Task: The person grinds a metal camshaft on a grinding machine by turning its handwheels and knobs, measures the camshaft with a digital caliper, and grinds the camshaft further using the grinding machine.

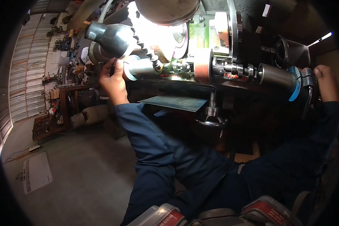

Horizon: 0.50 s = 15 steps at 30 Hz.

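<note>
My left hand (pixel 114 77) is at the left end of the machine, its thumb and fingers closed together at the rim of a metal cylinder (pixel 143 68), just below a lamp head (pixel 111 37). What its fingertips hold is hidden. My right hand (pixel 325 81) is at the far right end, its fingers bent round the edge of a clamp-like metal fitting (pixel 308 78) beside a blue ring (pixel 295 83). Between the hands run a shaft with lobes (pixel 235 69) and a red-rimmed wheel (pixel 203 66). A ribbed flexible hose (pixel 141 43) comes down near the left cylinder.
A flat metal plate (pixel 175 102) juts out below the machine, with a round chrome handwheel (pixel 211 119) right of it. Shelves and a bench (pixel 65 88) with cluttered parts stand at the left. A white board (pixel 38 173) lies on the floor.
</note>
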Each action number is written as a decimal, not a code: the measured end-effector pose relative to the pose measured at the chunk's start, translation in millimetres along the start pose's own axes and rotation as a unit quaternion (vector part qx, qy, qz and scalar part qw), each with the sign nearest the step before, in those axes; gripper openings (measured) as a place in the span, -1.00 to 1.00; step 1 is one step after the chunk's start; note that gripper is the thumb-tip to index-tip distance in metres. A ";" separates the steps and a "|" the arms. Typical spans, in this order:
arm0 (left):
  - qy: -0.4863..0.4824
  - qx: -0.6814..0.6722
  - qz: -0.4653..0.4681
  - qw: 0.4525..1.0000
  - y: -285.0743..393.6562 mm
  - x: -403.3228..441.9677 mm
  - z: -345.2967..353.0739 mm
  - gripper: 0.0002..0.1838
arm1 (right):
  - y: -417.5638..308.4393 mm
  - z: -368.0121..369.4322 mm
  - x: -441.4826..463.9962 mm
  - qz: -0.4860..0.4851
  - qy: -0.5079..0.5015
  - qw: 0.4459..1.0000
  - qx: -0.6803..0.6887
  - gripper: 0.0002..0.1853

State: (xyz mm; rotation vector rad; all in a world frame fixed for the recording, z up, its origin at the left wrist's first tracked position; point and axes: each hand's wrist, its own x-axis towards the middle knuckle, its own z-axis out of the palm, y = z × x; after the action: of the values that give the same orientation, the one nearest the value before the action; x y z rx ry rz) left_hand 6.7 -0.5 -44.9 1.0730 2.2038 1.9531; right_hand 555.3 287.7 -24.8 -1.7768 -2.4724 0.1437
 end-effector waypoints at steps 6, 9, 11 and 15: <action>0.007 -0.005 -0.017 1.000 5.5 -0.3 2.4 -0.72 | 13.7 9.0 11.0 -0.018 -0.008 0.999 0.029 -0.83; 0.007 -0.020 -0.016 1.000 7.4 -0.8 4.0 -0.72 | 1.1 0.7 12.0 -0.012 -0.032 0.999 -0.001 -0.83; 0.015 0.005 -0.013 1.000 14.9 -2.1 6.5 -0.72 | -3.2 -2.9 18.3 0.002 -0.079 0.997 0.009 -0.82; 0.015 -0.007 -0.015 1.000 16.7 -3.0 6.9 -0.73 | 13.2 8.7 38.8 -0.060 -0.116 0.991 0.021 -0.78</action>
State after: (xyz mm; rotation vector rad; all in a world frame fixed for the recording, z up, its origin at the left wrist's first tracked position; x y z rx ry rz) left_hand 19.9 3.8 -33.1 1.0094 2.2049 1.9818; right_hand 554.3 328.5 -34.3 -1.6762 -2.7024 0.4122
